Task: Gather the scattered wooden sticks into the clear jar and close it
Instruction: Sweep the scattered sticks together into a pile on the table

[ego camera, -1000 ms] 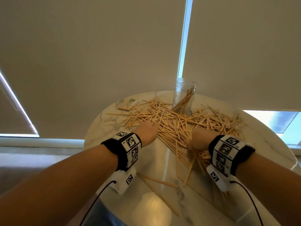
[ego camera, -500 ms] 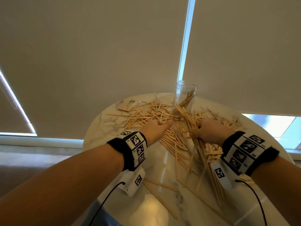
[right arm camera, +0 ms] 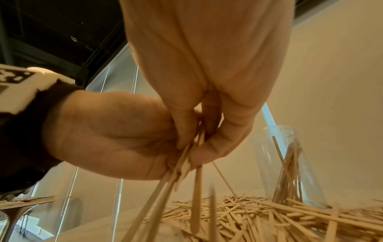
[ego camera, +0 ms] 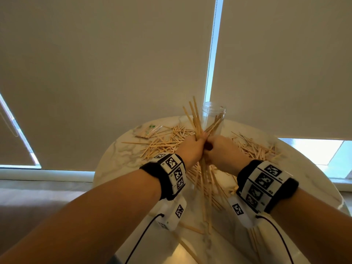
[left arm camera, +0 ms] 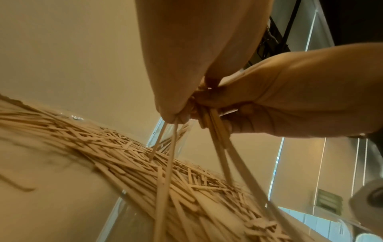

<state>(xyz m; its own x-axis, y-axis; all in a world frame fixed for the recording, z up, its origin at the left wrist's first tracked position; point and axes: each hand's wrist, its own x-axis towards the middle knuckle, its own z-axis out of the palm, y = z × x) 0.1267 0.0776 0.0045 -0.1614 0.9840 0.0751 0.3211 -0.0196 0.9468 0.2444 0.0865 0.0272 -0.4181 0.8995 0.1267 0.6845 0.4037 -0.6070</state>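
Both hands meet above the middle of the round marble table [ego camera: 122, 159]. My left hand [ego camera: 198, 140] and right hand [ego camera: 212, 144] together grip a bundle of wooden sticks [ego camera: 196, 119], roughly upright, its lower ends hanging down over the pile. In the wrist views the fingers [left arm camera: 176, 114] [right arm camera: 219, 144] curl round the bundle [right arm camera: 184, 172]. The clear jar [ego camera: 213, 117] [right arm camera: 288, 163] stands open just behind the hands with several sticks leaning inside. Scattered sticks [ego camera: 167, 139] [left arm camera: 134, 160] cover the table on both sides.
A small clear packet [ego camera: 150, 130] lies at the table's far left edge. A few loose sticks [ego camera: 190, 228] lie near the front. Window blinds [ego camera: 114, 63] hang close behind the table. Bare marble shows at the front left.
The hands, apart on the pile a second ago, have come together and lifted a bundle of sticks upright. The bundle now stands in front of the jar.
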